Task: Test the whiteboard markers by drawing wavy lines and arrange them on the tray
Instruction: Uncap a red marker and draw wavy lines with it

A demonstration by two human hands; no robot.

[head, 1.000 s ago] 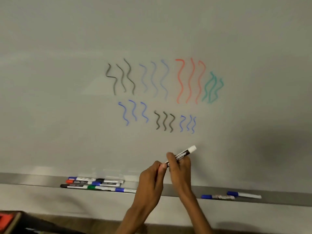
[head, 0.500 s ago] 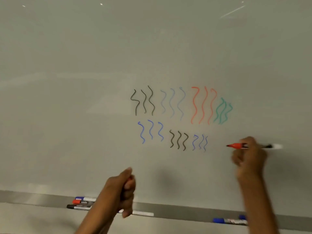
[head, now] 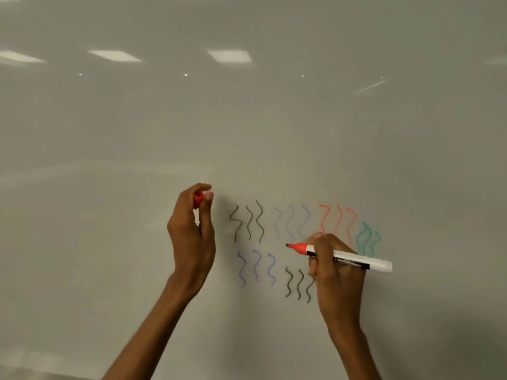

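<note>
Up come both hands since half a second ago: the left hand (head: pixel 192 237) has climbed from down by the tray to sit just beside the top row of wavy lines (head: pixel 259 220), and the right hand (head: pixel 337 281) has swung in from the far right, so it now covers part of the lower row. Tray's dropped out of view altogether.

Left hand is pinching the red cap (head: pixel 199 199) between thumb and fingertips, up in front of the whiteboard (head: pixel 247 133). Right hand is wrapped round the marker (head: pixel 348 259) near its front end. Its fingers curl on the barrel just behind the red collar, and the white tail sticks out to the right. Tip points left, sitting between the pale blue lines above and the dark ones below. Whether it's touching the board, I can't tell.

Handling-wise, this looks like a light, stiff plastic stick with a smooth barrel. I'd judge it needs little force but could roll or slip in the fingers. Holding close to the tip, as here, should give the best control for a wavy stroke. The felt tip is the one soft part, so press gently. That small cap looks easy to drop, so a firm pinch suits it.
</note>
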